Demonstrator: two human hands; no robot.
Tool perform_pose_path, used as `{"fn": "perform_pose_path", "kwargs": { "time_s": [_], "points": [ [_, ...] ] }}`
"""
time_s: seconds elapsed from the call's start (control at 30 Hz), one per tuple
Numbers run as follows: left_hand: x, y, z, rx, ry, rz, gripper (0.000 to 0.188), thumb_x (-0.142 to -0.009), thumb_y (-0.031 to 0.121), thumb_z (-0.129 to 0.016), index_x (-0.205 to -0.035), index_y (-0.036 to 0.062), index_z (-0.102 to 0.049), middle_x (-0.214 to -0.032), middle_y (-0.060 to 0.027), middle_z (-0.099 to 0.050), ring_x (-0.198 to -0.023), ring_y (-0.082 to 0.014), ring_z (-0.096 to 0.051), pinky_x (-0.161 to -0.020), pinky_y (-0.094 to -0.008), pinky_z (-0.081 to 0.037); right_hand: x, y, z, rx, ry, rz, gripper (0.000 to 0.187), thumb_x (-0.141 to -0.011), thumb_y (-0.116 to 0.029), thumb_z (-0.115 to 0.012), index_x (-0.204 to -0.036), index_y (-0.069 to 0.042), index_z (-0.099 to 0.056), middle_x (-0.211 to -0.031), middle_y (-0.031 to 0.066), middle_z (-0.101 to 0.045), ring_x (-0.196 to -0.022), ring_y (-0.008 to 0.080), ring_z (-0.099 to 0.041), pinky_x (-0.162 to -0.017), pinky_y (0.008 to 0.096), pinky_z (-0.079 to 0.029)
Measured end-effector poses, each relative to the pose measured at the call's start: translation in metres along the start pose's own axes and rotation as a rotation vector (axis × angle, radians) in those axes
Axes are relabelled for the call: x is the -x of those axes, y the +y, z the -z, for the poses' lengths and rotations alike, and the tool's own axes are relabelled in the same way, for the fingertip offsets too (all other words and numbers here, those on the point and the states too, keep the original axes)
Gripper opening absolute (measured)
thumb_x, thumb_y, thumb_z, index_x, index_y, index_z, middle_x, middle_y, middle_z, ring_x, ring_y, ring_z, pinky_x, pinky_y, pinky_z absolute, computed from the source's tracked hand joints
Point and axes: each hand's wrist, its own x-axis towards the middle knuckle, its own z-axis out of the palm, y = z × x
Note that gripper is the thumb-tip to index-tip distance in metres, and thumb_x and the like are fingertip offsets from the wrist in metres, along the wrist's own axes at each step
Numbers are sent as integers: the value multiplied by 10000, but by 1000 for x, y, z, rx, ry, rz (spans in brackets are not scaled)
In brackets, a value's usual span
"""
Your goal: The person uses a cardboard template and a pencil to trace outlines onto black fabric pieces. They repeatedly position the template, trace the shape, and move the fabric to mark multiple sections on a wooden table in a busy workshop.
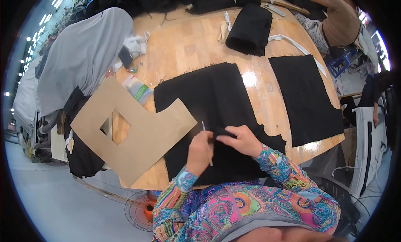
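My left hand is closed around a slim, pen-like tool. One pointed end sticks up past the fingers and the other shows below the hand; its exact kind is too small to tell. Close beside it, my right hand pinches a raised fold of black cloth. That fold belongs to the large black fabric piece spread on the table in front of me. A tan cardboard pattern with an angular cut-out overlaps the fabric's left side and hangs past the table edge.
A second black fabric piece lies to the right on the wooden table. Beyond it is a rolled black cloth. A grey cover drapes at far left. Below stands a fan. Another person sits at upper right.
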Motion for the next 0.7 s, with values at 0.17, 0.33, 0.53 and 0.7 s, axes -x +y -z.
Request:
{"fn": "perform_pose_path", "kwargs": {
  "time_s": [0.17, 0.33, 0.53, 0.7],
  "points": [
    [-15, 27, 54, 115, -113, -109, 207, -745, -91, -621, -890, 39, -548, -792, -101, -605, -667, -242, -612, -603, -298, -474, 26, 9, 40, 624, 362, 217, 424, -574, 41, -678, -977, -79, -624, -873, 108, -597, -816, 311, -624, -663, 375, -505],
    [-4, 66, 101, 469, -237, -399, 253, -687, -131, -644, -777, 50, -492, -832, -155, -662, -673, -263, -613, -576, -340, -484, 79, 17, 112, 772, 853, 321, 356, -615, 26, -701, -960, -36, -636, -914, 143, -605, -863, 318, -605, -744, 363, -502],
    [-71, 69, 133, 1133, -564, -844, 226, -760, -46, -672, -808, 68, -483, -741, -216, -640, -650, -283, -613, -570, -341, -487, 163, -35, 180, 787, 1384, 969, 228, -859, -172, -601, -940, 34, -547, -887, 180, -593, -805, 301, -636, -738, 411, -532],
    [-122, 108, 83, 583, 18, -197, 151, -823, -36, -604, -847, 67, -496, -814, -93, -629, -746, -167, -588, -646, -277, -483, 143, -21, 241, 810, 1062, 341, 136, -758, 4, -627, -894, 8, -613, -874, 124, -628, -817, 223, -623, -724, 316, -480]
  ]
}}
